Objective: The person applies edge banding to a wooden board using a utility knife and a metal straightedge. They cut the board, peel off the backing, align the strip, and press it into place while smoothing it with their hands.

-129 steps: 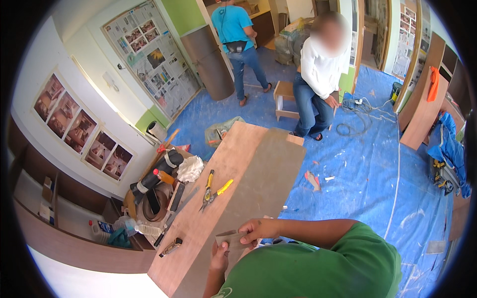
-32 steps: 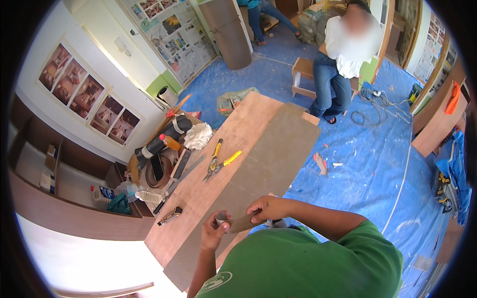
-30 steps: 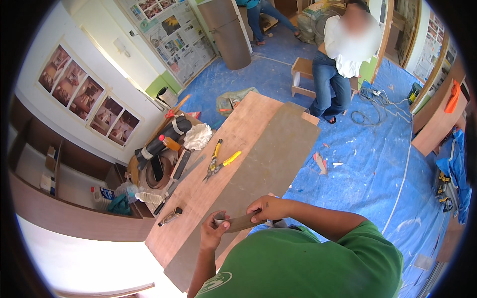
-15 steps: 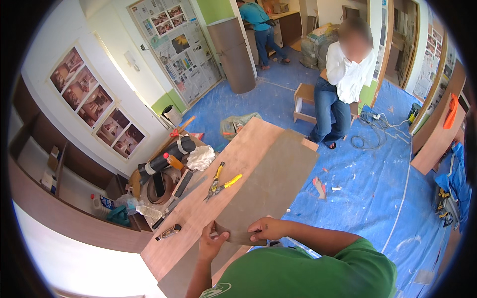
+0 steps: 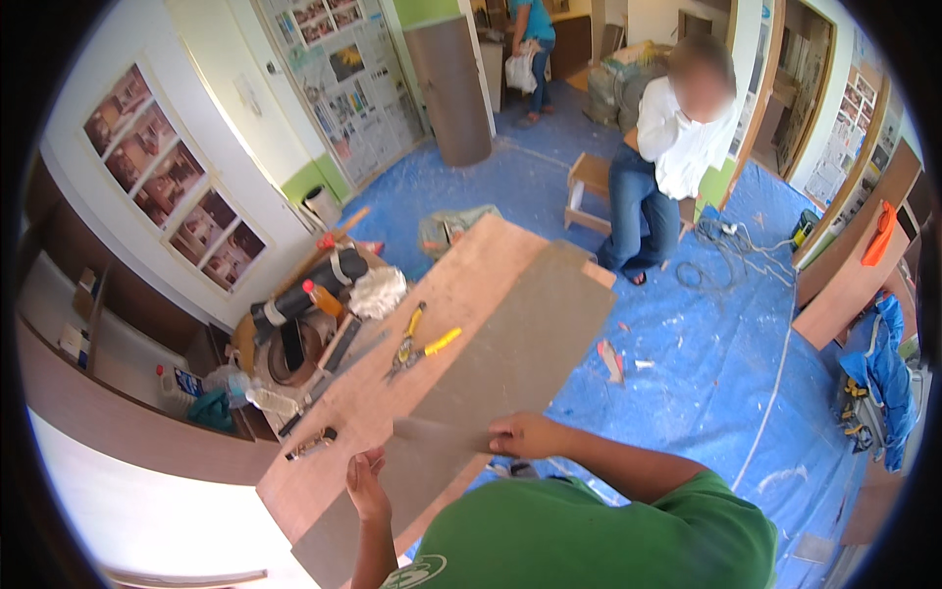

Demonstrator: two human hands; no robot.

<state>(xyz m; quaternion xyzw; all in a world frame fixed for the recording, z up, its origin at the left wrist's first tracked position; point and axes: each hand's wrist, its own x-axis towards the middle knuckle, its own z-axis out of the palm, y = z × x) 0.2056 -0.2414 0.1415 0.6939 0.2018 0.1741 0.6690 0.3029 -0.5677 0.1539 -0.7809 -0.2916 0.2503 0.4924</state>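
Note:
My right hand (image 5: 525, 435) is closed on one end of a thin grey-brown strip (image 5: 442, 434). The strip stretches leftward over the board and is smeared by motion. My left hand (image 5: 367, 486) is apart from the strip's loose end, its fingers bent and loosely parted, with nothing visible in them. Under both hands lies a long grey-brown sheet (image 5: 510, 334) on a pale wooden board (image 5: 446, 280). On the board, left of the sheet, are yellow-handled snips (image 5: 420, 348) and, nearer me, a utility knife (image 5: 311, 444).
Left of the board are a dark roll (image 5: 309, 285), an orange bottle (image 5: 322, 296), a white cloth (image 5: 378, 292) and a coiled brown band (image 5: 294, 353). A person in white (image 5: 677, 137) stands beyond the board; another person (image 5: 535, 44) is farther back. Blue sheeting (image 5: 687, 393) covers the floor.
My left hand has let go of the strip and moved left and down. The strip, bent between both hands before, now extends from my right hand alone. The far person has straightened, holding something white.

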